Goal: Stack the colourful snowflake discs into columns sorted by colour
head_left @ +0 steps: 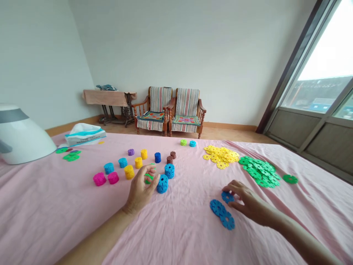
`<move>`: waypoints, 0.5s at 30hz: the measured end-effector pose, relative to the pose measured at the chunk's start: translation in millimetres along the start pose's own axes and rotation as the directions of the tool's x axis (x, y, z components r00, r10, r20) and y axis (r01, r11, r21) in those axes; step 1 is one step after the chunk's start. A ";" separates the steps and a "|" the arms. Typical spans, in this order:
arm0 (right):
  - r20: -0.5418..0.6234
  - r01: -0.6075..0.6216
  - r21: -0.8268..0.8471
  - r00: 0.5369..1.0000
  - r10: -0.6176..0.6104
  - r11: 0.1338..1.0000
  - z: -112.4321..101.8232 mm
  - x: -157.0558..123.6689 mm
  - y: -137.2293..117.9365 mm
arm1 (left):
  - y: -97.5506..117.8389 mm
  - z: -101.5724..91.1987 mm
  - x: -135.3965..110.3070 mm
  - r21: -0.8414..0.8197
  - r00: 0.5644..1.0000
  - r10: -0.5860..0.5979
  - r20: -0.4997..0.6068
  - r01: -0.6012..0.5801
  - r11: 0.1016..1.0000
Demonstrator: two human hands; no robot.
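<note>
My right hand [246,201] pinches a blue snowflake disc [227,197] by its edges, thumb on the near side and fingers on the far side. Just left of it, two loose blue discs [222,214] overlap on the pink cloth. My left hand [142,187] hovers with curled fingers, the thumb apart from them and nothing visible in its grasp. Beside that thumb stands a blue stack [162,184], with another blue stack [169,171] behind it. A green stack [149,179] is partly hidden behind the left hand.
Left of centre stand magenta stacks [99,179], light blue stacks [109,168], and yellow stacks [129,172]. Yellow discs [222,155] and green discs [259,171] lie heaped on the right. A tissue pack [85,134] and a white appliance [23,138] occupy the left end.
</note>
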State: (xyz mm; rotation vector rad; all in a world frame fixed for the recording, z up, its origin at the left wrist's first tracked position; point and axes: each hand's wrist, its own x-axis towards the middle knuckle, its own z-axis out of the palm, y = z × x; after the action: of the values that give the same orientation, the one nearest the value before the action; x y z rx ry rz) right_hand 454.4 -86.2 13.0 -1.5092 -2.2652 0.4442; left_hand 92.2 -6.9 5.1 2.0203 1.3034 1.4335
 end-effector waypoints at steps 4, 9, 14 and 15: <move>-0.013 -0.034 0.024 0.999 0.035 0.999 -0.1 1.1 2.6 | 6.5 -2.4 -3.3 0.032 0.998 0.053 0.014 -0.054 0.998; -0.029 -0.227 0.232 0.970 0.240 0.946 -0.4 15.4 3.2 | 14.0 -11.3 -0.4 0.079 0.986 0.145 -0.086 -0.139 0.987; -0.149 -0.179 0.583 0.935 0.321 0.793 2.1 49.7 -43.9 | 21.8 -20.7 -0.9 0.015 0.967 0.132 -0.216 -0.132 0.991; -0.162 -0.139 0.623 0.940 0.301 0.770 5.7 57.0 -59.5 | 25.1 -19.5 -3.9 -0.008 0.980 0.124 -0.156 -0.127 0.992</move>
State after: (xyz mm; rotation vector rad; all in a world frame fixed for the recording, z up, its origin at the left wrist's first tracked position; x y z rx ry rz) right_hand 383.8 -55.9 43.2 -1.3835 -1.5292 0.8930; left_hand 86.9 -27.5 29.1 2.0461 1.2367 1.6835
